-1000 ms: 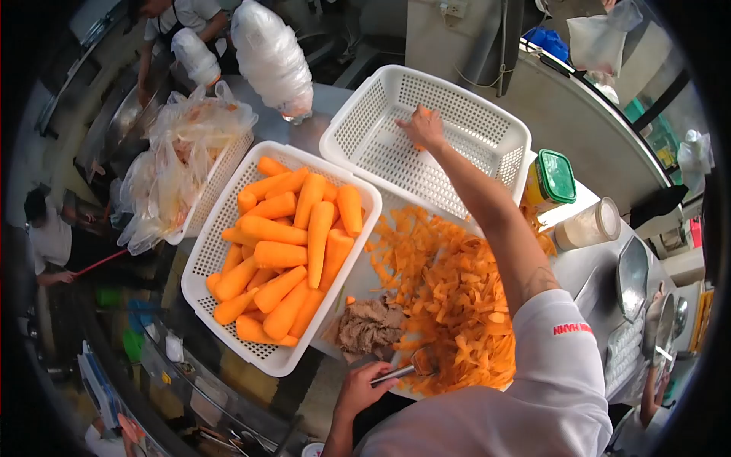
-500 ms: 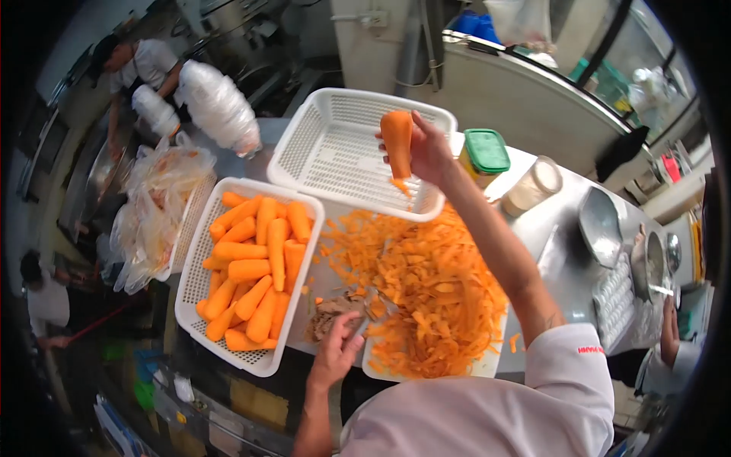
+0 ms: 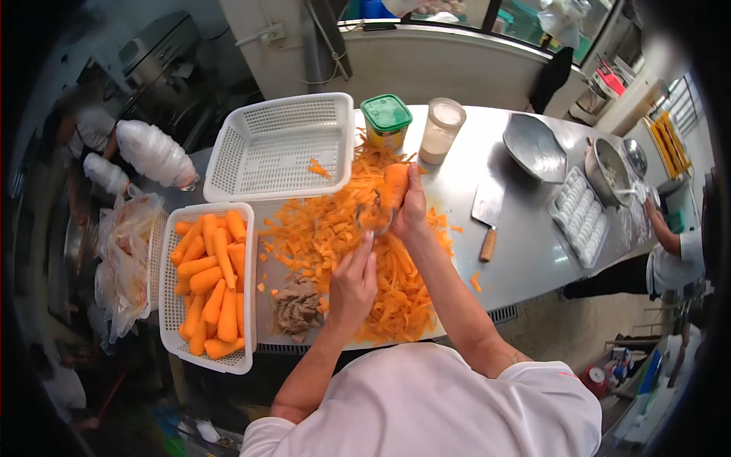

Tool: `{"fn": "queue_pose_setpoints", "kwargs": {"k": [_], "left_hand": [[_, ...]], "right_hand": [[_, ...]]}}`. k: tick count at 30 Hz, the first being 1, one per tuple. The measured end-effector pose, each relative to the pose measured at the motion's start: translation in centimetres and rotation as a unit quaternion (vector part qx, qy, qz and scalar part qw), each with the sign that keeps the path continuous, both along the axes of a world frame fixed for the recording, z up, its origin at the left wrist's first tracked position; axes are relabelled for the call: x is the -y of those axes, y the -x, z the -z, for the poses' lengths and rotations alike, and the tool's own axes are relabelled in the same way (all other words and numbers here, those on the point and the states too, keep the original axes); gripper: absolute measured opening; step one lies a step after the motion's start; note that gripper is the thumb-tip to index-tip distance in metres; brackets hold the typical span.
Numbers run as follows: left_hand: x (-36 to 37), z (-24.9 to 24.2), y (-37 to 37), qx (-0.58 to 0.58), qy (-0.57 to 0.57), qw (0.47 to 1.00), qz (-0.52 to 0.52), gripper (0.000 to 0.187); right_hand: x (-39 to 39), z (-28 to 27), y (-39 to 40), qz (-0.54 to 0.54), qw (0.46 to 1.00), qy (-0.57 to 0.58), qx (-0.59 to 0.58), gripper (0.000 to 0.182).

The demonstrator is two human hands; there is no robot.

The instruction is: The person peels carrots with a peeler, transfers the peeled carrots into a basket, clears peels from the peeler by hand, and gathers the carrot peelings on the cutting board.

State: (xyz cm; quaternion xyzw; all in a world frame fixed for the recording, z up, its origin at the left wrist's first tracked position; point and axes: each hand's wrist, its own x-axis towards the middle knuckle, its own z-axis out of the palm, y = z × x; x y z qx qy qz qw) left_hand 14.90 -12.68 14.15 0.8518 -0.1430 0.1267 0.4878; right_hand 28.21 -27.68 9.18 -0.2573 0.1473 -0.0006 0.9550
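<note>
Two hands were busy near the middle of the surface (image 3: 525, 232). The left hand (image 3: 354, 286) was closed round the handle of one peeler (image 3: 368, 235); the right hand (image 3: 412, 202) gripped one carrot (image 3: 395, 181), held above a wide heap of peelings (image 3: 392, 301), with the peeler's head up against or just beside it; blur hid which.

Taking that carrot as the clock's centre, three white baskets stood to its left. The first basket (image 3: 259, 171), between nine and ten, held a scrap of peel. The second basket (image 3: 170, 305), at eight, was piled with well over a dozen peeled carrots (image 3: 217, 305), too overlapped for an exact count. The third basket (image 3: 158, 259), farther out, was partly covered by plastic bags (image 3: 126, 259). One crumpled brown cloth (image 3: 297, 308) lay at seven.

One green-lidded tub (image 3: 387, 122) stood at twelve, one jar (image 3: 442, 131) past one, one oval metal dish (image 3: 537, 148) past two, one white tray (image 3: 588, 264) and one pot (image 3: 591, 169) around three, and one cleaver (image 3: 489, 206) before four.

The surface was shiny metal. Behind it, a pale wall (image 3: 426, 68) ran beneath a window at one, with one socket (image 3: 272, 32) at eleven. Another person's sleeve (image 3: 691, 255) showed beyond three.
</note>
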Motion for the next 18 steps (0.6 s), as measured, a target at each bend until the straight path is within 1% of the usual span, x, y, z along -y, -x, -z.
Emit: {"fn": "queue_pose_setpoints", "kwargs": {"k": [1, 2, 3, 5, 6, 7, 8, 9, 10, 11, 12, 13, 15, 16, 18], "left_hand": [[-0.8, 0.4, 1.9, -0.052, 0.002, 0.998, 0.031, 0.035], [-1.3, 0.4, 2.8, -0.101, 0.003, 0.993, 0.062, 0.034], [-1.1, -0.3, 2.9, -0.101, 0.003, 0.993, 0.066, 0.034], [-0.7, -1.8, 2.9, -0.093, 0.021, 0.995, 0.025, 0.034], [0.0, -2.6, 1.6, -0.059, 0.046, 0.997, 0.007, 0.032], [0.7, -3.2, -0.2, -0.049, 0.041, 0.998, 0.001, 0.032], [1.4, -3.6, -1.5, -0.039, 0.035, 0.999, -0.004, 0.033], [2.1, -3.2, -2.1, -0.043, 0.037, 0.998, -0.010, 0.033], [3.0, -2.1, -2.7, -0.028, 0.037, 0.999, 0.000, 0.033], [3.6, -1.2, -2.9, -0.011, 0.037, 0.999, 0.013, 0.034], [3.8, -0.5, -1.6, 0.043, 0.007, 0.999, 0.012, 0.036], [3.2, -0.1, 0.6, 0.046, 0.005, 0.999, 0.015, 0.036], [1.7, 0.2, 4.2, -0.028, -0.004, 0.998, 0.049, 0.035], [1.3, -0.8, 4.3, -0.028, -0.006, 0.998, 0.053, 0.035], [0.5, -2.7, 5.3, -0.144, -0.039, 0.987, 0.054, 0.036]], "right_hand": [[0.8, 0.8, 0.0, 0.050, 0.999, 0.005, -0.016, 0.053], [2.3, 2.2, -0.1, 0.021, 1.000, -0.006, 0.004, 0.059], [3.1, 1.6, 0.3, 0.024, 1.000, -0.006, 0.004, 0.059], [3.9, 0.6, 1.3, 0.026, 0.999, 0.040, 0.015, 0.062], [4.2, 1.1, 1.8, -0.023, 0.998, 0.028, 0.042, 0.059], [3.7, 0.7, 2.5, -0.030, 0.998, 0.028, 0.039, 0.059], [2.8, -0.3, 3.5, -0.033, 0.998, 0.049, 0.008, 0.056], [2.2, -0.7, 4.3, -0.036, 0.997, 0.071, -0.024, 0.053], [1.9, -0.7, 4.7, -0.041, 0.996, 0.072, -0.027, 0.053], [1.7, -0.8, 4.6, -0.032, 0.998, 0.048, -0.018, 0.051], [1.7, -0.9, 4.4, -0.019, 1.000, 0.024, -0.009, 0.049], [2.0, -1.0, 4.2, -0.015, 1.000, 0.021, -0.006, 0.049], [3.0, -1.0, 4.0, 0.041, 0.998, -0.010, -0.049, 0.050], [3.9, 0.0, 3.8, 0.045, 0.998, -0.012, -0.050, 0.050], [5.2, 2.2, 4.1, -0.011, 0.997, 0.077, 0.017, 0.050]]}}
